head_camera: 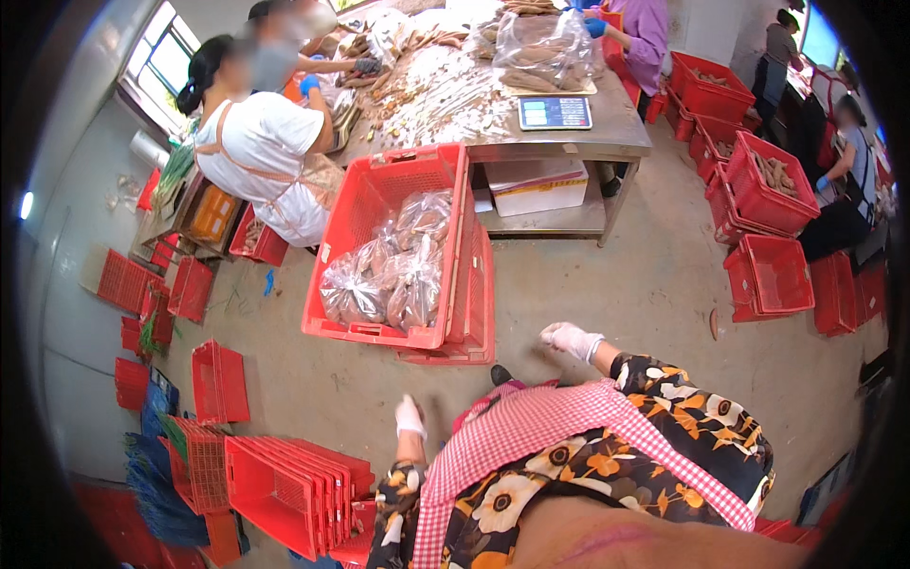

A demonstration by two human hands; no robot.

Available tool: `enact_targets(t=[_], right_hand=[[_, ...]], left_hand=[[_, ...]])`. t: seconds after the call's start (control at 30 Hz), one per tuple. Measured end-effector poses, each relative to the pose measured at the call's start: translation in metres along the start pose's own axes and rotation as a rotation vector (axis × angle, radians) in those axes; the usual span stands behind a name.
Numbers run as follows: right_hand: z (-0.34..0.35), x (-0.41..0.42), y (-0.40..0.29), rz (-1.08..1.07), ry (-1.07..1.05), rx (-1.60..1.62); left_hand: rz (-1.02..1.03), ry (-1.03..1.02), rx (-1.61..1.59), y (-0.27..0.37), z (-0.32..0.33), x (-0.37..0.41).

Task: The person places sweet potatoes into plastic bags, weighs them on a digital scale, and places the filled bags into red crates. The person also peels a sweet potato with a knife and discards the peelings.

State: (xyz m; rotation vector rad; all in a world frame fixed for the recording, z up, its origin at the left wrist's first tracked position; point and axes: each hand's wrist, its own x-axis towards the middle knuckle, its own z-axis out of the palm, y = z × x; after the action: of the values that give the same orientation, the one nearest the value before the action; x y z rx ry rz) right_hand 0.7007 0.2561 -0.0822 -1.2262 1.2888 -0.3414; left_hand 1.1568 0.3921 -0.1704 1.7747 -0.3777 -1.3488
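Observation:
Both my hands wear pale thin gloves and hang away from everything over the concrete floor. My left hand is low, below the front of a red plastic crate; its fingers are partly hidden. Off to the crate's right, my right hand has its fingers curled, with nothing visible in it. Clear plastic bags of brown root vegetables lie in the crate, which rests on another red crate. My checked apron covers a floral top.
A steel table bears a digital scale, a large bag of roots and scattered trimmings. A person in white works at its left. Nested red crates stand lower left; crates with roots stand right.

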Motion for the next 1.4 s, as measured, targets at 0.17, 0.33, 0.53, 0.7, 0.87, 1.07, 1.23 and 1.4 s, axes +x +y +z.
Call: enact_targets(t=[0.17, 0.33, 0.53, 0.7, 0.87, 1.07, 1.23, 1.4], right_hand=[[-0.011, -0.017, -0.048, 0.079, 0.288, -0.156], [-0.002, -0.028, -0.106, -0.012, 0.51, -0.221], [-0.028, -0.002, -0.195, -0.085, 0.571, -0.316], [-0.093, 0.107, -0.26, -0.354, 0.672, -0.591], [-0.122, 0.206, -0.331, -0.445, 0.687, -0.724], [-0.167, 0.267, -0.339, -0.334, 0.707, -0.913], [-0.207, 0.279, -0.327, 0.065, 0.9, -0.934], [-0.222, 0.297, -0.341, 0.167, 0.976, -0.765]], left_hand=[[0.31, 0.428, -0.278, 0.132, 0.046, -0.018], [0.205, 0.419, -0.508, 0.184, 0.041, -0.061], [0.34, 0.668, -0.279, 0.13, -0.005, -0.03], [0.381, 0.681, -0.277, 0.167, 0.024, -0.059], [0.285, 0.688, -0.122, 0.145, -0.014, -0.067], [0.106, 0.851, -0.009, 0.148, -0.032, -0.078], [0.045, 0.951, 0.077, 0.185, -0.004, -0.101], [0.051, 0.945, -0.004, 0.169, -0.012, -0.092]])
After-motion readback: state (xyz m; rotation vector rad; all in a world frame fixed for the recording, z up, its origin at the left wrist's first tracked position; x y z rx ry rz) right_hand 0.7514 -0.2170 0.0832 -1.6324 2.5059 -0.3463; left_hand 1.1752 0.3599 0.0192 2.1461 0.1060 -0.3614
